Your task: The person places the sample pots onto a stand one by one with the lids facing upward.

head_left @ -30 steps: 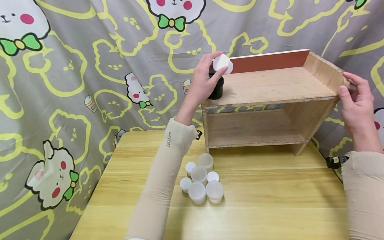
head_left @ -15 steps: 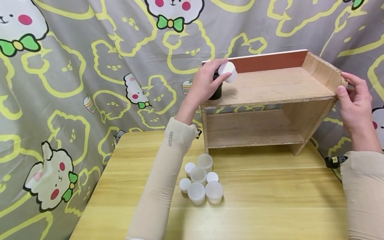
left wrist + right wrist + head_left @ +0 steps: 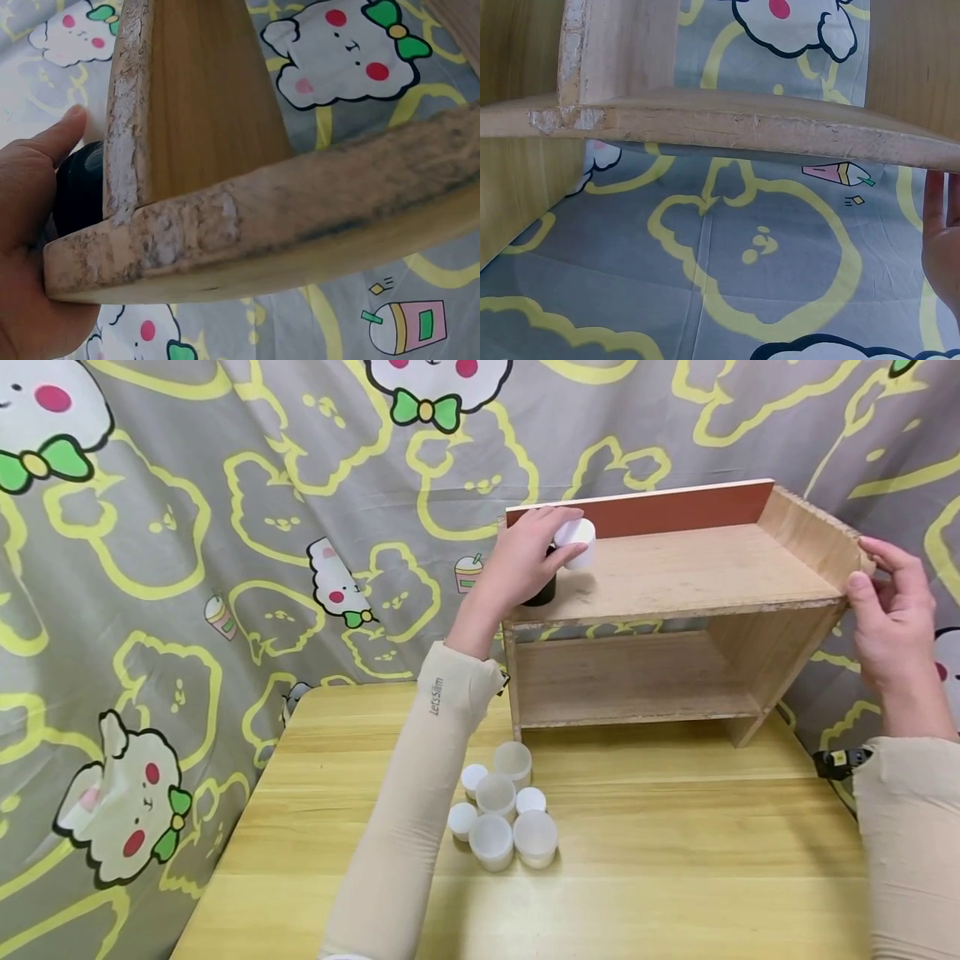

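We hold a white jar (image 3: 577,535) lower and more upright than a second ago, pinched between the left hand's (image 3: 525,553) thumb and fingers at the shelf's (image 3: 690,568) 9 o'clock end; whether it touches the board, we cannot tell. The jar looks small, round, plain and flat-topped. At its 7 o'clock stands a black jar (image 3: 539,595), partly hidden. Our right hand (image 3: 896,614) grips the shelf's 3 o'clock side.
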Tool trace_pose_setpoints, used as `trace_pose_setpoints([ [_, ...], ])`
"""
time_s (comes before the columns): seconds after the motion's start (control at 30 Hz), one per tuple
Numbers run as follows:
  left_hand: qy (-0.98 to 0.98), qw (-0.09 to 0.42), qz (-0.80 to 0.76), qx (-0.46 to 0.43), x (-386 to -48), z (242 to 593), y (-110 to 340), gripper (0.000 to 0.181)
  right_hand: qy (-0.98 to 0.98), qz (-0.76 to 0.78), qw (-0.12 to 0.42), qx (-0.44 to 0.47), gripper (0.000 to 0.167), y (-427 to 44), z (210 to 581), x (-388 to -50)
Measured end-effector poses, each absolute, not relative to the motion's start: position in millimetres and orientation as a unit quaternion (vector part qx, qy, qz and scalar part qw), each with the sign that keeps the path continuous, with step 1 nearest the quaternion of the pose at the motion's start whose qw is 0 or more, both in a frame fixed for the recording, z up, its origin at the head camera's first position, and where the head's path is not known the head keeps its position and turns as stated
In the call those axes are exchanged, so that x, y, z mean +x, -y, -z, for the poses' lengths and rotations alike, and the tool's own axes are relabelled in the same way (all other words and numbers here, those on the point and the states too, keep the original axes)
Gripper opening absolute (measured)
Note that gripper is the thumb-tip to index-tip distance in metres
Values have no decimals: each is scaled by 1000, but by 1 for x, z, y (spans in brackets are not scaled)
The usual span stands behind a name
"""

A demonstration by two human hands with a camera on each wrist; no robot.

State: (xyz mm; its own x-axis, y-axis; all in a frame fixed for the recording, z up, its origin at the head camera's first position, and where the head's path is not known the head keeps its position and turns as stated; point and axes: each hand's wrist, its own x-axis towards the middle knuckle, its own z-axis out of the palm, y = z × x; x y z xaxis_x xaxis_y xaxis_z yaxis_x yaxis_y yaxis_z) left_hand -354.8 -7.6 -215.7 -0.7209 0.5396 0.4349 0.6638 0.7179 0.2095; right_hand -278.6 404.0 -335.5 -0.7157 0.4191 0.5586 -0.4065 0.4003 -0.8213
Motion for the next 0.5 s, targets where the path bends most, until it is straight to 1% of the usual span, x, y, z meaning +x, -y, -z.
trace_pose_setpoints([
  [0.3, 935, 120, 130, -307, -359, 213, 0, 51, 738, -561, 375, -2, 41, -403, 335, -278],
  [0.5, 943, 115, 80, -301, -359, 214, -2, 50, 751, -540, 379, -4, 42, -403, 335, -278],
])
